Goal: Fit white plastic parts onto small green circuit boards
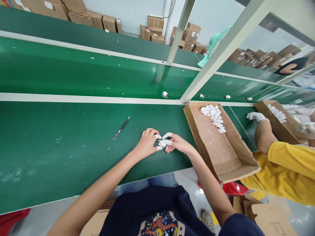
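Note:
My left hand [147, 143] and my right hand [176, 143] meet over the green table [61, 147], both pinched on one small white part [162, 143] with a bit of green circuit board at its edge. White finger cots cover several fingertips on both hands. The part rests at table level between the fingertips, mostly hidden by them. A black pair of tweezers [121, 127] lies on the table to the left of my left hand, untouched.
A shallow cardboard tray [221, 154] with several small white parts [213, 116] sits right of my hands. A co-worker in a yellow sleeve [287, 167] with a white-gloved hand [256, 116] works beside a second tray [275, 123]. Small parts [164, 94] ride the conveyor behind. Frame posts cross overhead.

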### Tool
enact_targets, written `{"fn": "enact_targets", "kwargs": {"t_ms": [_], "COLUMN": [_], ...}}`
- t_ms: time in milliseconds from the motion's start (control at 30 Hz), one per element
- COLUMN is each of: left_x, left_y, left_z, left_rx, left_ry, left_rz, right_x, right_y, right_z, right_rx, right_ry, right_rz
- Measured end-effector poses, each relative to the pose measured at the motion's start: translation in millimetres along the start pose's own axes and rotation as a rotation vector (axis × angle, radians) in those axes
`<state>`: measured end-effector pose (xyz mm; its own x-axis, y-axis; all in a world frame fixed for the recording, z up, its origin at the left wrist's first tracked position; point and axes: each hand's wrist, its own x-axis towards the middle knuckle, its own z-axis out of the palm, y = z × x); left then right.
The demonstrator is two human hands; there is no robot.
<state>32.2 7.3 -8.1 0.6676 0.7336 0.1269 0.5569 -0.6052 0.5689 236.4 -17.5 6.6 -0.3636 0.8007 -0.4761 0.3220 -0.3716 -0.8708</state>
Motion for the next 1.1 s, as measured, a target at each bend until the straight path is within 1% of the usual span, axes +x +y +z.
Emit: {"fn": "enact_targets", "kwargs": {"t_ms": [67,133,233,300,400,467,533,600,633,733,800,867,1000,1100], "left_x": [0.3,0.4,0.8,1.1,1.6,1.6,1.5,1.5,1.5,2.1,2.5,2.7,2.3,2.1], "left_y": [0.1,-0.2,-1.1,-1.6,-2.0,-2.0,-2.3,-2.8,-3.1,-3.7,-3.6,-3.4,-2.8,-1.8], "left_z": [0.3,0.7,1.2,1.5,1.7,1.8,2.0,2.3,2.4,2.5,2.2,2.0,2.0,1.3], "left_rx": [0.006,-0.001,-0.019,-0.022,-0.021,-0.017,-0.010,0.002,0.008,0.015,0.011,0.009,0.014,0.013], "left_ry": [-0.002,-0.001,-0.003,-0.004,-0.005,-0.011,-0.014,-0.016,-0.017,-0.021,-0.026,-0.030,-0.029,-0.028], "left_rz": [-0.003,-0.010,-0.015,-0.014,-0.014,-0.015,-0.014,-0.013,-0.010,0.009,0.019,0.018,0.007,0.007], "right_x": [0.4,0.3,-0.1,0.0,0.6,0.8,1.0,1.1,1.2,1.8,2.0,2.2,3.2,4.5], "right_y": [2.3,5.7,13.1,17.9,21.5,21.4,20.6,20.2,20.3,20.7,20.2,18.6,14.0,11.6], "right_z": [-2.4,-5.1,-6.3,-4.1,0.5,1.6,1.1,0.8,1.2,5.2,8.1,9.7,9.3,9.3], "right_rx": [-0.008,0.012,0.043,0.024,-0.026,-0.045,-0.047,-0.066,-0.093,-0.206,-0.241,-0.241,-0.190,-0.193], "right_ry": [0.009,-0.023,-0.079,-0.025,0.087,0.097,0.076,0.051,0.060,0.155,0.198,0.192,0.128,0.155], "right_rz": [0.009,-0.002,-0.069,-0.093,-0.081,-0.070,-0.073,-0.100,-0.112,-0.104,-0.085,-0.086,-0.068,-0.050]}}
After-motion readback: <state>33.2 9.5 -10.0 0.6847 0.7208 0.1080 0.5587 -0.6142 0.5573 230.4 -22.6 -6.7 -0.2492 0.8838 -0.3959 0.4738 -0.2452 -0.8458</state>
